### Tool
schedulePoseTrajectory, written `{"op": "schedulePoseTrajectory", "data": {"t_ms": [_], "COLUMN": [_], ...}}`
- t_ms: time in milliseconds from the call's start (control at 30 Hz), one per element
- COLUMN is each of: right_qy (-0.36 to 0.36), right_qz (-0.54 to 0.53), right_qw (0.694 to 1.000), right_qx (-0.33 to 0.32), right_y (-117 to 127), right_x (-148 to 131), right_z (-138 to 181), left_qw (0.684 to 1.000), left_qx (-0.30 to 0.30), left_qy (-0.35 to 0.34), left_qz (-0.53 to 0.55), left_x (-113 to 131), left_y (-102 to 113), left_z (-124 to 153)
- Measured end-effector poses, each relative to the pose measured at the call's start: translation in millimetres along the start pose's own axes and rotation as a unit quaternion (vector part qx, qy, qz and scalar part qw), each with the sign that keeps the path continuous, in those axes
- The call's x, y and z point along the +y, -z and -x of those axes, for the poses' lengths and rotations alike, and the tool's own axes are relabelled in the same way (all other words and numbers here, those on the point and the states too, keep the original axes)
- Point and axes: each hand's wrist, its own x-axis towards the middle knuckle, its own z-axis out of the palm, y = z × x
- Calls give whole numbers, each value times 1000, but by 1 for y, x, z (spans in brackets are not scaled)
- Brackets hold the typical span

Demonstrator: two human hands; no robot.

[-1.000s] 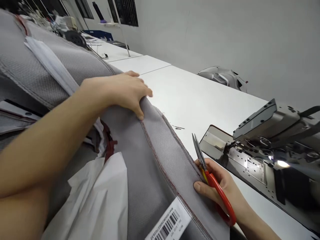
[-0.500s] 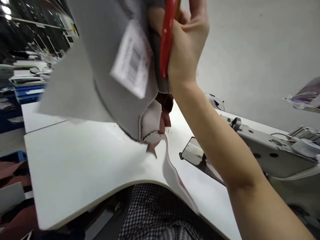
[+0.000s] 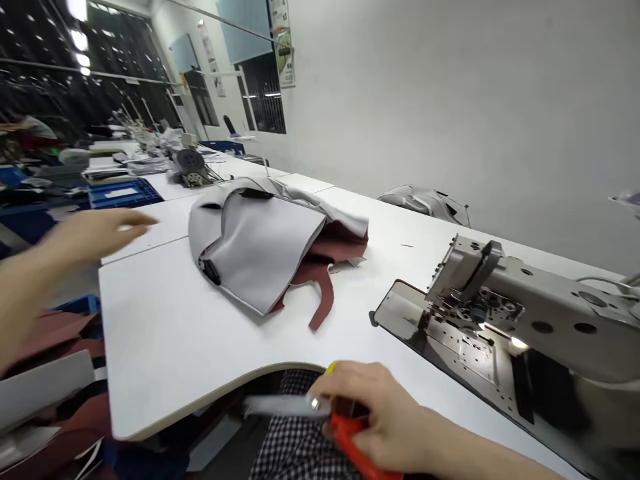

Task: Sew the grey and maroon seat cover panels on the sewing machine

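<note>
Here the right hand (image 3: 373,417) is low at the near edge of the white table (image 3: 165,333), fingers curled around the red-handled scissors (image 3: 320,417); the blades point to the left, over the curved cut-out of the table edge, and look blurred. The left hand (image 3: 93,230) is raised at the left side, above the gap beside the table, with the fingers stretched out and loose — it holds nothing and touches nothing, and it is also blurred.

The grey fabric cover (image 3: 260,247) lies on the table, well apart from both hands, in a folded heap with dark red pieces (image 3: 325,273) showing under its right side; one red strip hangs toward the near edge. Between the cover and the near edge the table surface is bare. To the right stands the sewing machine (image 3: 505,300), its metal plate (image 3: 440,333) set in the table, near the right hand but not touching it. Another grey bundle (image 3: 425,200) lies at the far edge by the wall.
</note>
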Motion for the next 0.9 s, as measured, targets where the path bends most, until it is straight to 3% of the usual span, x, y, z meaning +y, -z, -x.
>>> {"op": "schedulePoseTrajectory", "data": {"t_ms": [67, 167, 233, 300, 400, 467, 533, 633, 733, 800, 900], "right_qy": [-57, -112, -94, -78, -160, -213, -214, -190, -201, -209, -204], "right_qz": [-23, -42, -24, 10, 73, 116, 150, 182, 181, 166, 153], "right_qw": [996, 988, 991, 989, 959, 936, 934, 941, 944, 949, 959], "right_qx": [59, 94, 96, 125, 224, 257, 243, 214, 189, 166, 123], "right_y": [4, -2, -6, -3, 16, 31, 44, 52, 52, 49, 40], "right_x": [-2, 5, 16, 32, 59, 73, 81, 81, 71, 67, 64], "right_z": [-9, -15, -9, 4, 24, 30, 25, 2, -28, -43, -56], "left_qw": [998, 983, 964, 948, 933, 915, 895, 913, 958, 950, 896], "left_qx": [-60, -161, -239, -293, -346, -400, -439, -388, -255, -281, -406], "left_qy": [36, 84, 117, 124, 93, 33, -29, -84, -70, -93, -154], "left_qz": [2, 9, 14, 22, 29, 47, 78, 96, 109, 98, 92], "left_x": [32, 88, 115, 130, 144, 152, 160, 159, 145, 136, 126], "left_y": [-40, -127, -178, -205, -196, -166, -131, -94, -89, -99, -115], "left_z": [-19, -31, -18, 14, 85, 126, 144, 112, 46, 12, -8]}}
